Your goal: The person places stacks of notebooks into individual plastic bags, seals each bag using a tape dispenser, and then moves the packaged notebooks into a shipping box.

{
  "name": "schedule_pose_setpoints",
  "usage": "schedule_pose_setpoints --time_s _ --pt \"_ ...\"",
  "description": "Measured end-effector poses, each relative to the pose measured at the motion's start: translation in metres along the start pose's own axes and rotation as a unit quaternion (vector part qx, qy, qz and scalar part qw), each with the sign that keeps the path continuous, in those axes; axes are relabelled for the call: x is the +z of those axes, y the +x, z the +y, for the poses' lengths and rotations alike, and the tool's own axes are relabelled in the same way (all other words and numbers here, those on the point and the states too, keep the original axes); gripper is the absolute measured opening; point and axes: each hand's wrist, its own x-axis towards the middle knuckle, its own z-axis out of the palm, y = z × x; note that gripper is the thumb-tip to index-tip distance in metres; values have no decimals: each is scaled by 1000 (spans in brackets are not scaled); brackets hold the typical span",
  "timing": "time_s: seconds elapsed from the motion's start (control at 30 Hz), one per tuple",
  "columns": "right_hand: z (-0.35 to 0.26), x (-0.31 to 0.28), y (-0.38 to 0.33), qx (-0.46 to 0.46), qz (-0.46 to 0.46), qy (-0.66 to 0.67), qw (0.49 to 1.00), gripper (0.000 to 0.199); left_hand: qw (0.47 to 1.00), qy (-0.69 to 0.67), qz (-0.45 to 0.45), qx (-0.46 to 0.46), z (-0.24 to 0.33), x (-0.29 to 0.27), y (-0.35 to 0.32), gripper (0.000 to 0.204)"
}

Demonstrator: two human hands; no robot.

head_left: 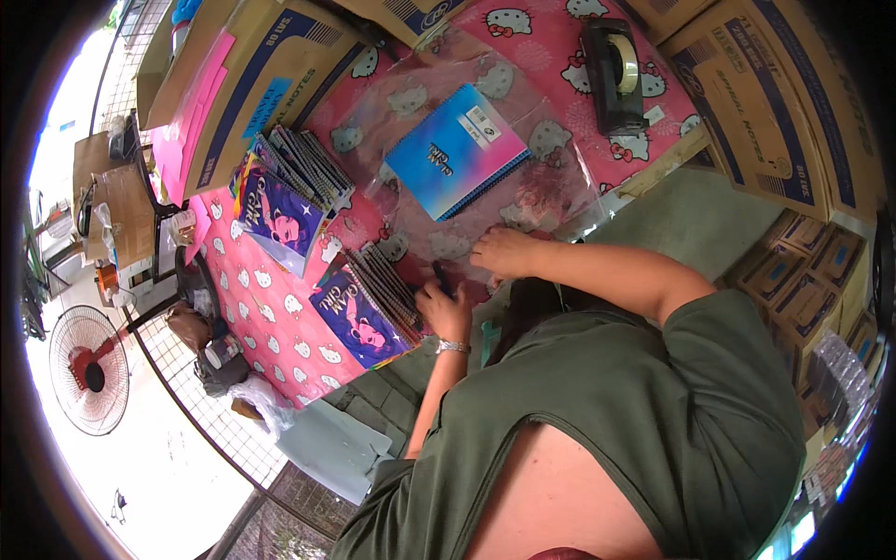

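Green shirt [644, 392] — carton [294, 61] beside notebooks [287, 210]

A pink cartoon-print cover lies over the bench [252, 322]. To the left of the bench runs a wire mesh screen [200, 409], and strong white light on that side washes out most detail. A round caged fan [91, 376] with a red hub also stands left of the bench. Grey floor [691, 210] shows right of the bench, with stacked brown cartons [747, 121] beside it.
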Motion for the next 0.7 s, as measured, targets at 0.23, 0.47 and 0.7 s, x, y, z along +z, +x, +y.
schedule_pose_setpoints --time_s 0.23,0.47,0.7 --pt "-1 11 3 -13 -3 -54 998 17 989 -127 44 -60 -38 31 -28 19" --pt "2 -45 35 179 86 186 962 21 981 -104 131 -101 -8 27 -33 29" --pt "-25 -75 -1 -6 220 -91 971 22 980 35 72 181 53 -36 64 31"
